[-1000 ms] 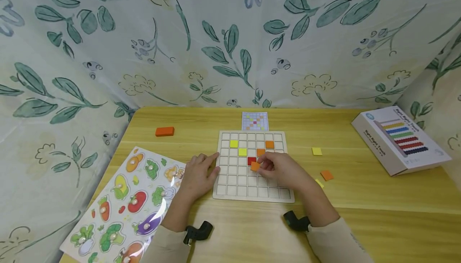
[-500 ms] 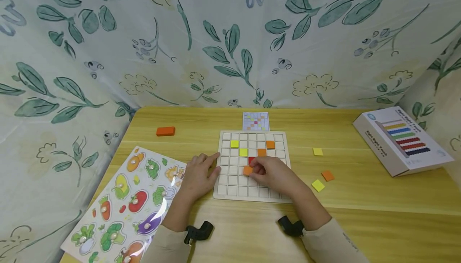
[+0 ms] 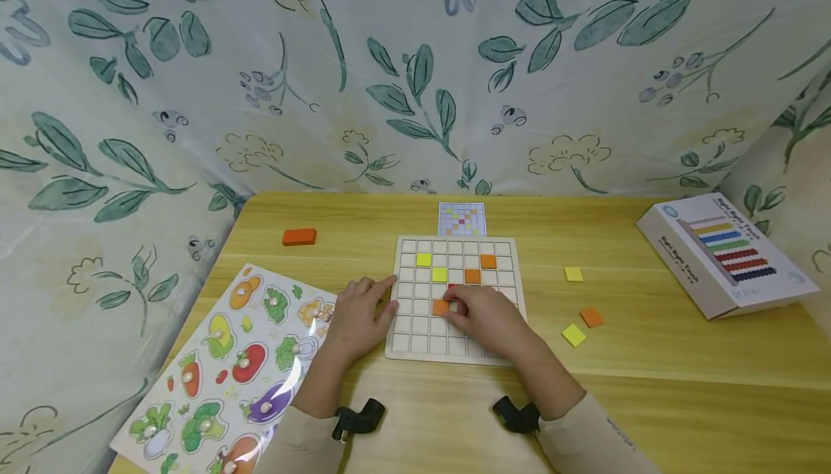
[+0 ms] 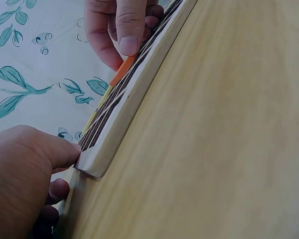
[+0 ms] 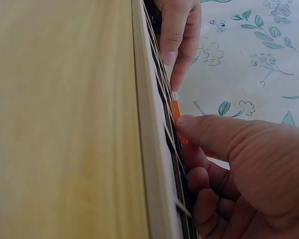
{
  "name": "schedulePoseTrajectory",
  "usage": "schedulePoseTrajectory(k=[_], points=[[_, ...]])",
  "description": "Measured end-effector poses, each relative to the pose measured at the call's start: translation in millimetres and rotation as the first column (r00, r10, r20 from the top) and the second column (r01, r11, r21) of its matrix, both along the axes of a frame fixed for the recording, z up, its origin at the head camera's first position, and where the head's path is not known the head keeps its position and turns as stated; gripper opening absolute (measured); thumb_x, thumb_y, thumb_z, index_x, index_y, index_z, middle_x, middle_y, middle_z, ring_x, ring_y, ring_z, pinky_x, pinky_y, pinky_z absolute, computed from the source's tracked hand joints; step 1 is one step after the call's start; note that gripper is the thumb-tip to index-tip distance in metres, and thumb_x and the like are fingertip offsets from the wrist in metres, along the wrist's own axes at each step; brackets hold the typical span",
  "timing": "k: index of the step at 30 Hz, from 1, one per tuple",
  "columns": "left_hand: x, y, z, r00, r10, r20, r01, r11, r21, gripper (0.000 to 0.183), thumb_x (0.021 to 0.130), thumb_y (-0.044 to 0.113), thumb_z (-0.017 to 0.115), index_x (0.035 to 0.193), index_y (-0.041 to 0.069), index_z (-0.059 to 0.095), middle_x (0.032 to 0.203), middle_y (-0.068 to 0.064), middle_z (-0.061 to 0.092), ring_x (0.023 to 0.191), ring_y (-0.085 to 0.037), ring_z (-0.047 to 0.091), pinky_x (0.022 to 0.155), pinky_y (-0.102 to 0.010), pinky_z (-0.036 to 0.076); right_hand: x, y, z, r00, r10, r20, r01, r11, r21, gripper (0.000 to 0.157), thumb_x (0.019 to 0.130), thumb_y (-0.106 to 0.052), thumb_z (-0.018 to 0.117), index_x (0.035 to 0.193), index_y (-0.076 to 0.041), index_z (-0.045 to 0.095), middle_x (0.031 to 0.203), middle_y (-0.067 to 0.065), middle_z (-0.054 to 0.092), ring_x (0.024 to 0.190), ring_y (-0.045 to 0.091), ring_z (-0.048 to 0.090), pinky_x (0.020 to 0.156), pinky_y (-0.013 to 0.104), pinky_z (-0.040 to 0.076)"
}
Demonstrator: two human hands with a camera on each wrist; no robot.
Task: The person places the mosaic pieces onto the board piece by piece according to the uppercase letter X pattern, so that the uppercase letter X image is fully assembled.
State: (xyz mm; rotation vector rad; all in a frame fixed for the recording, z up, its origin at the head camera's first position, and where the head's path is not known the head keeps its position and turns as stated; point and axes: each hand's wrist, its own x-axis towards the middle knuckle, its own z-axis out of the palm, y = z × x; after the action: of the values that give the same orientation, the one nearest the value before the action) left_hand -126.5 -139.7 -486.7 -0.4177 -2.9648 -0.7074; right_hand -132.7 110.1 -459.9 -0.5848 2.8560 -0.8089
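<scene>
A wooden grid board (image 3: 389,348) lies on the table. My right hand (image 3: 488,319) pinches an orange square tile (image 3: 440,308) between thumb and fingers, right at a cell left of the board's middle. In the right wrist view the tile (image 5: 176,110) stands tilted at the grid's surface. My left hand (image 3: 358,319) touches the board's left edge with index finger and thumb extended. Two yellow tiles, one of them this yellow tile (image 3: 423,260), and two orange ones, including this orange tile (image 3: 488,262), sit in cells. A red tile (image 3: 451,287) is mostly hidden behind my right hand.
A small printed pattern card (image 3: 462,219) lies behind the board. Right of it are two loose yellow tiles (image 3: 573,274) and an orange tile (image 3: 591,317). A box (image 3: 720,257) stands far right, an orange block (image 3: 299,237) back left, a vegetable puzzle sheet (image 3: 221,380) front left.
My right hand has moved left across the board with the orange tile, past the red tile, which it now mostly covers. The left hand stays at the board's edge.
</scene>
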Motion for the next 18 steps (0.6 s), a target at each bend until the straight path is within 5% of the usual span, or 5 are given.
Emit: schedulePoseTrajectory(k=[11,18], points=[[-0.8,0.3,-0.7,1.0,-0.002,-0.007,0.002,1.0,-0.01,0.048,0.1,0.034,0.06,0.147,0.02,0.058,0.103,-0.005,0.063,0.086,-0.019,0.047,0.083,-0.038,0.041,3.1,-3.8,1.2,0.999,-0.035,0.014,0.035,0.999,0.034,0.025,0.091,-0.03,0.078,0.113,-0.019,0.074,0.07,-0.012,0.053,0.066,0.007,0.048,0.062,0.026,0.039],[-0.5,0.3,-0.4,1.0,-0.004,-0.014,0.004,1.0,-0.01,0.048,0.1,0.034,0.06,0.147,0.02,0.058,0.103,-0.005,0.064,0.087,-0.02,0.048,0.083,-0.039,0.041,1.8,7.8,11.0,0.985,-0.049,0.167,0.061,0.996,-0.07,0.028,0.093,-0.027,0.076,0.12,-0.02,0.072,0.075,-0.008,0.058,0.071,0.011,0.052,0.065,0.026,0.043]])
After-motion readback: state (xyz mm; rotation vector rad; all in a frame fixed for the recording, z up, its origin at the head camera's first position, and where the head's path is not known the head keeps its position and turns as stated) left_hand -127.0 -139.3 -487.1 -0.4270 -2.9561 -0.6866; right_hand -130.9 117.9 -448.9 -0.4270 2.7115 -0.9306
